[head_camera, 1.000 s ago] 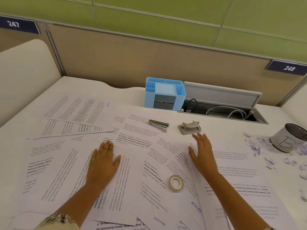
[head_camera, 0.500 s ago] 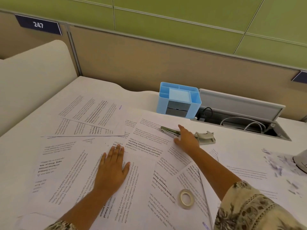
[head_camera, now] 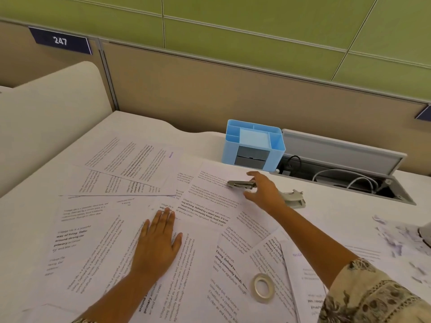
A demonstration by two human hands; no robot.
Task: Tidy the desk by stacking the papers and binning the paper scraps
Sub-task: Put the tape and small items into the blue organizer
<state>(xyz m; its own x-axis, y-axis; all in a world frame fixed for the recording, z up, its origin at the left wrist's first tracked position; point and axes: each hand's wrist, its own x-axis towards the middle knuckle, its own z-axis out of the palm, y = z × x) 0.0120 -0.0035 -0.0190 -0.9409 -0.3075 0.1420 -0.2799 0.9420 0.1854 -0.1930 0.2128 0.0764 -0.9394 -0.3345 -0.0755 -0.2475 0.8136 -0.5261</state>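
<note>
Several printed papers [head_camera: 100, 229] lie scattered and overlapping across the white desk. My left hand [head_camera: 157, 243] rests flat on them, fingers together, holding nothing. My right hand [head_camera: 264, 191] reaches to the far middle, its thumb and fingers closing around the rear end of a metal stapler [head_camera: 240, 184] that lies on a sheet. Torn paper scraps [head_camera: 396, 241] are strewn at the right edge of the desk.
A blue desk organiser [head_camera: 253, 145] stands at the back. Right of it an open cable tray [head_camera: 345, 180] holds wires. A grey hole punch [head_camera: 295, 199] sits just behind my right wrist. A tape roll [head_camera: 263, 287] lies on the near papers. A white can edge [head_camera: 426, 231] shows far right.
My right hand moved forward and left from the papers to the stapler and now closes on it. The view has shifted left. My left hand stayed flat.
</note>
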